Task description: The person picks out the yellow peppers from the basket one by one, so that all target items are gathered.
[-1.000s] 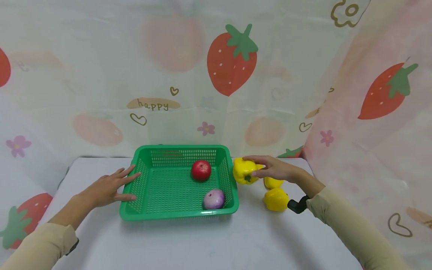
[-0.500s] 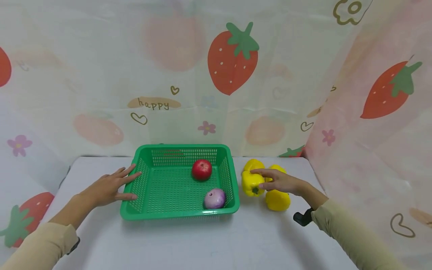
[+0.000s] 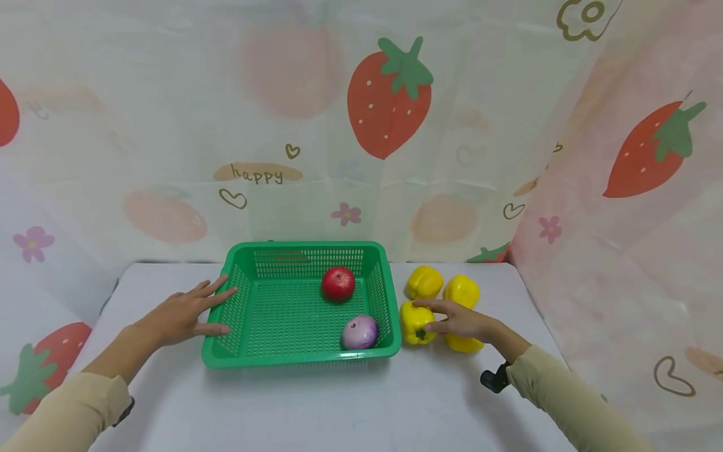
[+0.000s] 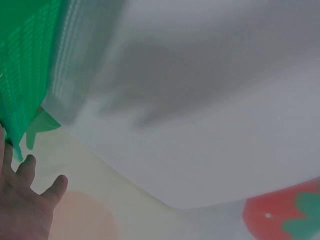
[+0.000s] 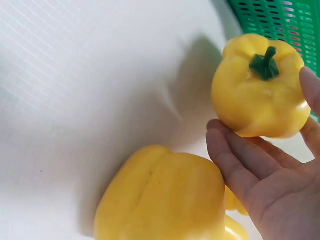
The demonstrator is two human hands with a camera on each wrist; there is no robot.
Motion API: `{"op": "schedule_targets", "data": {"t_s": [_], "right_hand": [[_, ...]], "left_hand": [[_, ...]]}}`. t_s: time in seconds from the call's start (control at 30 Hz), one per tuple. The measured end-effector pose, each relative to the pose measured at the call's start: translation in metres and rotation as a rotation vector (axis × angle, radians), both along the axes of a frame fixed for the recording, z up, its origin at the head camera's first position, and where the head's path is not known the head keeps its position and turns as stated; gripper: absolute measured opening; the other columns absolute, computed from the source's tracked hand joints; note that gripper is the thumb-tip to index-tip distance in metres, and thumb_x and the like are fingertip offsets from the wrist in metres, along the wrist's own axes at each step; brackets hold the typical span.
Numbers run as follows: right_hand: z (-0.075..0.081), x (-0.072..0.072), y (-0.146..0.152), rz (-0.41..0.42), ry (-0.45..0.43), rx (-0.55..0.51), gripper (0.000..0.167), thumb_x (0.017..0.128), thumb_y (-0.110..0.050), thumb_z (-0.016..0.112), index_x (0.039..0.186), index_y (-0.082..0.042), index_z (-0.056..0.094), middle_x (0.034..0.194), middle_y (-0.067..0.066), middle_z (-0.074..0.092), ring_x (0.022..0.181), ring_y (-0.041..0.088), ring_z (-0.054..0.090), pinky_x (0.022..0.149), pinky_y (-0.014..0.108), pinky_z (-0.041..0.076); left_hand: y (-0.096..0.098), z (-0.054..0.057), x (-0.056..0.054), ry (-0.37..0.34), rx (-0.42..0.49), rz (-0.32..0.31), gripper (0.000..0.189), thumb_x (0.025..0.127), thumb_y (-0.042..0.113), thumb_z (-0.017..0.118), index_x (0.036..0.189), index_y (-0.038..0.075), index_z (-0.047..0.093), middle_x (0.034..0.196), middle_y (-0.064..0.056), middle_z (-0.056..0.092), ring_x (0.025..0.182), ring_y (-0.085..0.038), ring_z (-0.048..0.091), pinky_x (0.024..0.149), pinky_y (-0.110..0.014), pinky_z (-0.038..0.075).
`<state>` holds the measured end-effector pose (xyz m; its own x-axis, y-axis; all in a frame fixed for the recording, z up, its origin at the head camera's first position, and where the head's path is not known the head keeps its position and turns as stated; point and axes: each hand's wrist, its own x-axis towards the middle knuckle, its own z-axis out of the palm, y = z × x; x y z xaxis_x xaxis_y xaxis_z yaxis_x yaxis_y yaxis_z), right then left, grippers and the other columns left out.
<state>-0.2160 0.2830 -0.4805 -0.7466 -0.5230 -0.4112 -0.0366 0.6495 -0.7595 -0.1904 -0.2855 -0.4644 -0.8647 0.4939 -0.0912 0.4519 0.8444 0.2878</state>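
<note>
A yellow bell pepper [image 3: 416, 322] with a green stem sits just right of the green basket [image 3: 299, 362]. My right hand [image 3: 462, 322] holds this pepper [image 5: 260, 90] between thumb and fingers. Three more yellow peppers are grouped about that hand: one behind [image 3: 425, 282], another at the back right [image 3: 463, 290], and one partly hidden under the hand [image 3: 464, 343]. On the basket's left rim rests my left hand [image 3: 175, 317], fingers spread and fairly straight. Inside the basket lie a red apple [image 3: 337, 284] and a purple onion [image 3: 359, 333].
A white-covered table [image 3: 294, 408] carries everything. Behind it hangs a pale printed curtain [image 3: 282, 125] with strawberries and hearts, and another printed sheet [image 3: 632, 251] closes off the right side. A black wrist device [image 3: 495, 378] sits at the right sleeve.
My right hand has brought its pepper from the back beside the basket toward the front, showing the pepper behind it. The left hand has stayed on the basket rim.
</note>
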Motion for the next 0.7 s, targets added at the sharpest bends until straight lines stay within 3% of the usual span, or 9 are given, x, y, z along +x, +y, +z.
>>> {"op": "schedule_targets", "data": {"t_s": [0.13,0.33,0.57,0.7], "right_hand": [[-0.0039,0.0003,-0.0038,0.01,0.035,0.02,0.058,0.098,-0.031,0.064,0.152,-0.021,0.043,0.158,0.011,0.037,0.14,0.038,0.033,0.112,0.067,0.023],[-0.0065,-0.0007,-0.0061,0.005,0.052,0.039,0.056,0.098,-0.028,0.064,0.15,-0.021,0.045,0.155,0.011,0.04,0.139,0.037,0.036,0.113,0.065,0.025],[-0.0058,0.0,-0.0057,0.009,0.045,0.014,0.055,0.1,-0.022,0.063,0.15,-0.012,0.043,0.153,0.016,0.041,0.139,0.04,0.037,0.112,0.061,0.031],[-0.0058,0.0001,-0.0049,0.009,0.032,0.012,0.057,0.099,-0.02,0.062,0.151,-0.011,0.041,0.155,0.016,0.038,0.142,0.042,0.032,0.114,0.061,0.028]], "left_hand": [[-0.0004,-0.0011,0.0,0.002,0.006,0.002,0.084,0.086,0.056,0.07,0.15,0.009,0.044,0.159,-0.023,0.029,0.14,-0.054,0.028,0.101,-0.073,0.034],[-0.0002,-0.0031,-0.0008,0.008,0.002,-0.001,0.083,0.086,0.054,0.07,0.15,0.009,0.044,0.159,-0.022,0.028,0.14,-0.054,0.028,0.1,-0.073,0.034],[0.0001,-0.0019,-0.0002,0.002,0.006,0.004,0.083,0.086,0.054,0.071,0.15,0.009,0.044,0.159,-0.022,0.028,0.14,-0.054,0.028,0.101,-0.073,0.033],[0.0001,-0.0009,0.0002,0.0,0.008,0.004,0.082,0.086,0.053,0.071,0.15,0.009,0.044,0.159,-0.022,0.028,0.14,-0.054,0.028,0.101,-0.073,0.034]]}}
